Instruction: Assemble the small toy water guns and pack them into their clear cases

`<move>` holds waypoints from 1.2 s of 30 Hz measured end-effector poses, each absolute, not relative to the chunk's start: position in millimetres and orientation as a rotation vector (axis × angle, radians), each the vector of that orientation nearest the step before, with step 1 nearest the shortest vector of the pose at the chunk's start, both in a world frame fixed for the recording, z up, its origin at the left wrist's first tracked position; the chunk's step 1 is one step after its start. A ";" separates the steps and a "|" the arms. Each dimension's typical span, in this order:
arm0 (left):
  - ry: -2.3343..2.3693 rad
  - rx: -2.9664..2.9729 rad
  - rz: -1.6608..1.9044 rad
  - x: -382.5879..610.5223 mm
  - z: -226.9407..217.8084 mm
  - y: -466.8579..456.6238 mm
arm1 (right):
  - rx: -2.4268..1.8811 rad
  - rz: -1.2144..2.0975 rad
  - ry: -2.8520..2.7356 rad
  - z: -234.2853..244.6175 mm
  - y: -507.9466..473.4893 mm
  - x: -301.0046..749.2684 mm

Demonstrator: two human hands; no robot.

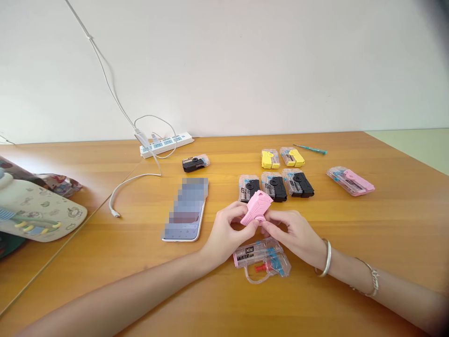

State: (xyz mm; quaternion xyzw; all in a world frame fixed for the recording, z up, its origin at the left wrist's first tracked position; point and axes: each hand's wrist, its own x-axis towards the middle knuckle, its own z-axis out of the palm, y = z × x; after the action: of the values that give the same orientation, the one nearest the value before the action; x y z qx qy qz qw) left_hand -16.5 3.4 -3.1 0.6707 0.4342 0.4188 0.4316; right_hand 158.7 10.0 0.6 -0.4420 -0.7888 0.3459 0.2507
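Both hands hold a pink plastic water-gun shell point(257, 208) just above the wooden table point(386, 224). My left hand point(227, 231) pinches its left side, fingers curled. My right hand point(293, 234) grips its lower right edge, fingers closed. Under the hands lies a clear mini water gun body point(261, 262) with blue and red inner parts, flat on the table. Bracelets circle my right wrist.
Beyond the hands lie three black-and-clear water guns point(277, 186), two yellow ones point(282, 158), a pink one point(351, 181) at right and a black one point(195, 163). A phone point(185, 210), power strip point(166, 143), loose cable point(126, 187), teal screwdriver point(310, 149) and a cap point(38, 210) at left.
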 end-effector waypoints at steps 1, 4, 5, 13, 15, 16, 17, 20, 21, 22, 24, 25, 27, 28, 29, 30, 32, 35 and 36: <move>1.087 1.679 1.048 -16.4 -2.8 3.0 | -1.208 0.952 -2.144 -1.3 10.2 158.5; 1.091 1.696 1.054 -16.4 -2.1 1.9 | -1.206 0.963 -2.130 -5.4 10.1 157.8; 1.090 1.700 1.052 -16.4 -2.0 1.6 | -1.198 0.966 -2.126 -6.1 9.9 157.8; 1.079 1.705 1.035 -17.4 -1.0 0.5 | -1.124 1.033 -2.121 -8.9 8.3 159.1; 1.066 1.714 1.043 -17.3 -0.6 0.6 | -1.118 1.048 -2.102 -9.3 8.8 158.5; 1.065 1.718 1.045 -17.3 -0.5 0.7 | -1.114 1.066 -2.083 -9.4 9.2 158.1; 1.070 1.720 1.045 -17.2 -0.5 1.1 | -1.107 1.095 -2.060 -9.2 9.7 157.8; 1.110 1.723 1.033 -16.9 -1.0 2.6 | -1.084 1.186 -1.954 -8.0 11.2 157.5; 1.125 1.724 1.028 -16.8 -1.2 3.1 | -1.085 1.200 -1.909 -7.5 11.7 157.6; 1.138 1.727 1.024 -16.8 -1.2 3.4 | -1.088 1.206 -1.863 -7.1 12.3 157.8; 1.154 1.745 1.009 -16.5 -1.0 3.3 | -1.088 1.227 -1.779 -6.7 13.9 158.3; 1.157 1.765 0.995 -16.2 -0.6 2.8 | -1.069 1.251 -1.746 -6.8 15.0 158.6; 1.153 1.828 0.953 -15.7 0.5 1.4 | -0.993 1.321 -1.709 -7.6 17.6 159.4; 1.151 1.864 0.924 -15.5 1.2 0.5 | -0.944 1.363 -1.707 -8.2 19.2 160.0; 1.149 1.897 0.897 -15.5 2.1 -0.4 | -0.898 1.403 -1.709 -8.9 20.9 160.6; 1.144 1.923 0.873 -15.6 2.9 -1.1 | -0.858 1.437 -1.714 -9.6 22.7 161.4; 1.124 1.953 0.848 -16.6 4.6 -2.2 | -0.815 1.484 -1.701 -10.7 26.3 163.3; 1.078 1.986 0.864 -18.4 6.8 -3.2 | -0.819 1.522 -1.566 -11.1 32.0 167.1; 1.061 1.999 0.871 -18.8 7.3 -3.5 | -0.826 1.542 -1.497 -10.9 34.0 168.5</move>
State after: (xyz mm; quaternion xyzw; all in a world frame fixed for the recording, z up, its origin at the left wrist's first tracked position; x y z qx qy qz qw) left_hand -18.8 -3.5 7.3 0.7720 0.4098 0.3362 0.3508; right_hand 168.5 34.0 -10.9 -0.3277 -0.5939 0.6116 0.4073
